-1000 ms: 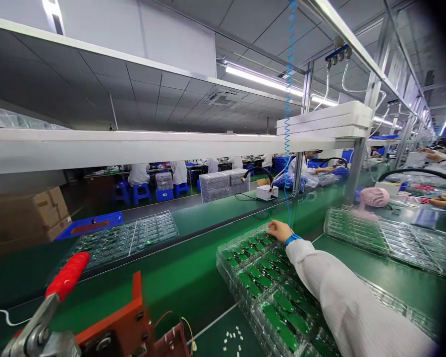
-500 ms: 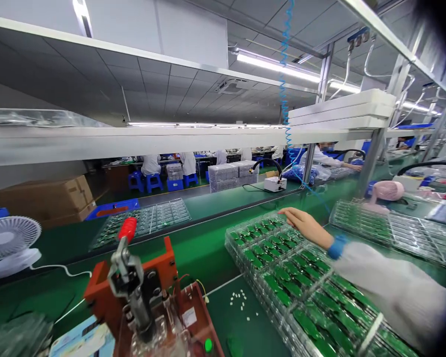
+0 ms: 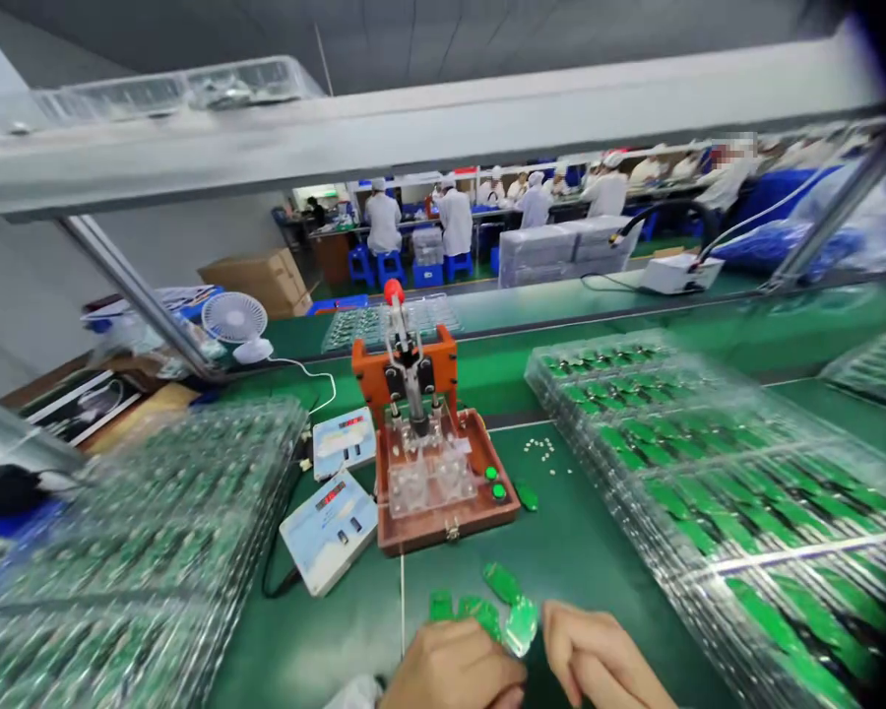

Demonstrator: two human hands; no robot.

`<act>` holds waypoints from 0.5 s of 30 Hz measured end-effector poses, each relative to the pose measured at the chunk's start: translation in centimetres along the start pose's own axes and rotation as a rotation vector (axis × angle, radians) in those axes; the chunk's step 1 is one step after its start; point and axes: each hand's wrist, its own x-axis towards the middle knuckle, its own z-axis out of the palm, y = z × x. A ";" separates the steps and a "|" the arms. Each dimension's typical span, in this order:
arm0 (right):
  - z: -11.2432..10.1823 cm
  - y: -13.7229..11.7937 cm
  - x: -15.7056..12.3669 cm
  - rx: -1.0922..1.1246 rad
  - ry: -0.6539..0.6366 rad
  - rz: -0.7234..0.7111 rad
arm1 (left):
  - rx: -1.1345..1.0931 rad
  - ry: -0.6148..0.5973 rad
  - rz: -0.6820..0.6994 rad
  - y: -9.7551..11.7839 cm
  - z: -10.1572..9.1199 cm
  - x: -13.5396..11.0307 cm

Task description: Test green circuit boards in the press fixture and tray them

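Both my hands are low at the near edge of the green bench. My left hand (image 3: pixel 454 670) is closed in a loose fist beside several small green circuit boards (image 3: pixel 487 611) lying on the mat. My right hand (image 3: pixel 598 660) is curled, its fingertips at one green board (image 3: pixel 521 625); I cannot make out whether it grips that board. Behind them stands an orange test jig (image 3: pixel 432 463) with a red-knobbed lever (image 3: pixel 394 291), upright.
Clear trays of green boards are stacked at the right (image 3: pixel 709 463) and at the left (image 3: pixel 140 532). Two small meters (image 3: pixel 329 517) sit left of the jig. A white fan (image 3: pixel 234 320) stands behind. Small white parts (image 3: pixel 538 451) lie scattered. Workers in white sit far back.
The view has swung left and down. My right hand has left the far end of the right tray stack and come back to the near edge. My left hand has come into view.
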 end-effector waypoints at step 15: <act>-2.7 4.8 5.2 -0.255 -0.211 0.016 | 0.019 -0.018 -0.419 -1.8 -7.4 -2.7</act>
